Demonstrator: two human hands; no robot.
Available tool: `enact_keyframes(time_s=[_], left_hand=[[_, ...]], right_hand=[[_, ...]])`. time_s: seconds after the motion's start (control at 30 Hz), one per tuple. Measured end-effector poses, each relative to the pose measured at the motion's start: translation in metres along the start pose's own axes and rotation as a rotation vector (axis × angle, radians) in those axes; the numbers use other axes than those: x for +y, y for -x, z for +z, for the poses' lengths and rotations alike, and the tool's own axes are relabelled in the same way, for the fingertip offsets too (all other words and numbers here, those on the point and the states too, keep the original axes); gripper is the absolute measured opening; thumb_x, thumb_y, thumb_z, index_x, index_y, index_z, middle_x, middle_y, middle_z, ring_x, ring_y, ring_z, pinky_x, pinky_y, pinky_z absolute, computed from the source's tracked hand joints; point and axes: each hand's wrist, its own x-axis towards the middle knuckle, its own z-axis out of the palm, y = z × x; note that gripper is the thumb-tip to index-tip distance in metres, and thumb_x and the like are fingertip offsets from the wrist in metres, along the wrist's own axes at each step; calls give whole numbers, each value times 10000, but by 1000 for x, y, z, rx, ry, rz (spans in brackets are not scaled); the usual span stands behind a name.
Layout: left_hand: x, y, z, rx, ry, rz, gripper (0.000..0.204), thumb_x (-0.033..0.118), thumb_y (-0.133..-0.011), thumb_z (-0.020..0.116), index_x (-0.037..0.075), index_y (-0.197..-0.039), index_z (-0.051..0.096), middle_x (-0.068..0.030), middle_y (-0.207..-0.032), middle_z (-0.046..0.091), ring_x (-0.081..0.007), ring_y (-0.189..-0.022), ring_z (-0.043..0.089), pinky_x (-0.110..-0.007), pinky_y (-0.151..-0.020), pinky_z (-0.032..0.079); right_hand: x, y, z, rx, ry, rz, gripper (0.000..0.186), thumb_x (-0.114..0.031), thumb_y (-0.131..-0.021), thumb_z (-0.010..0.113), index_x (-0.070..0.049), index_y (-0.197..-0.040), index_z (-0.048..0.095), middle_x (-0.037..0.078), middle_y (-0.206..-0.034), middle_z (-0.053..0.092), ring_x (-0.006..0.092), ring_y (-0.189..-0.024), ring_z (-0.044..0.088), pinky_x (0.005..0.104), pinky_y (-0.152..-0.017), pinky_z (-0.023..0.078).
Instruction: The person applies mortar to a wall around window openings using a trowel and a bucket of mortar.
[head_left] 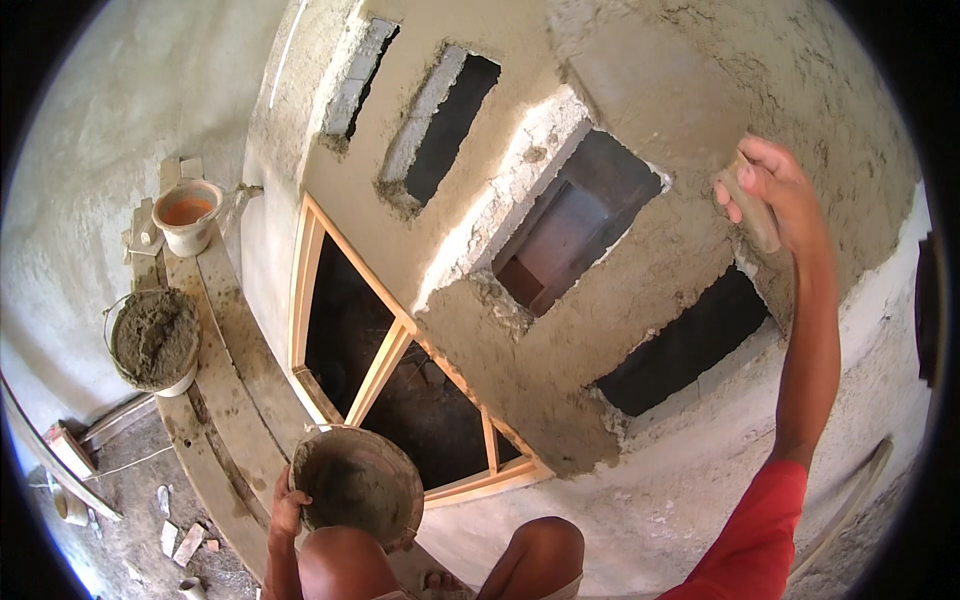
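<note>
My left hand (287,508) grips the rim of a round bucket (360,480) with wet grey residue inside, held beside my knees at the lower middle. My right hand (778,190) is raised at the upper right, fingers wrapped round a small flat grey-brown tool (752,215) against or just in front of the plastered wall (660,100). Near that hand are a large rectangular opening (575,225) with rough white edges and a dark opening (680,345) below it.
A plank platform (220,330) runs along the left, holding a bucket of mortar (155,335) and a pot (188,225). A wooden frame (395,350) borders openings at the wall's lower left. Rubble (190,540) lies on the floor below the planks. Two narrow openings (450,125) are higher up.
</note>
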Motion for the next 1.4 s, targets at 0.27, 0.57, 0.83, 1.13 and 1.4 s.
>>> enact_keyframes(time_s=[0.27, 0.57, 0.83, 1.13, 1.4], left_hand=[[-5, -4, -5, 5, -4, -10, 863, -28, -630, 545, -42, -1472, 356, -115, -1251, 610, -196, -1006, 612, -296, -862, 498], [13, 6, 11, -133, 127, 54, 793, 5, -591, 532, -28, -1381, 465, -109, -1243, 615, -215, -1121, 579, -310, -983, 450], [16, 8, 21, -60, 145, 18, 760, 42, -582, 548, -19, -1339, 503, -114, -1175, 642, -232, -1061, 608, -320, -965, 468], [18, 9, 18, -104, 126, 41, 768, 25, -588, 534, -30, -1352, 481, -132, -1204, 631, -245, -1092, 602, -328, -987, 458], [17, 8, 21, -122, 145, 62, 778, 20, -592, 530, -32, -1365, 468, -130, -1220, 624, -251, -1112, 594, -332, -1004, 447]], right_hand=[[35, -77, -71, 407, 345, 247, 540, -383, -961, 587, -3, -1340, 524, 44, -800, 615, 102, -611, 552, 267, -514, 463], [20, -28, 21, 415, 547, 148, 445, -360, -913, 648, -83, -1258, 599, 67, -917, 658, 143, -710, 618, 292, -642, 509], [87, -44, 113, 242, 791, 144, 391, -251, -906, 640, -33, -1227, 591, 229, -1122, 671, 408, -1056, 635, 457, -900, 499], [112, -62, 99, 469, 770, 181, 397, -240, -902, 648, -17, -1228, 601, 227, -1100, 683, 406, -1053, 640, 472, -912, 500], [90, -28, 67, 507, 748, 277, 396, -252, -881, 667, -31, -1208, 632, 224, -1112, 685, 396, -1062, 644, 454, -912, 496]])
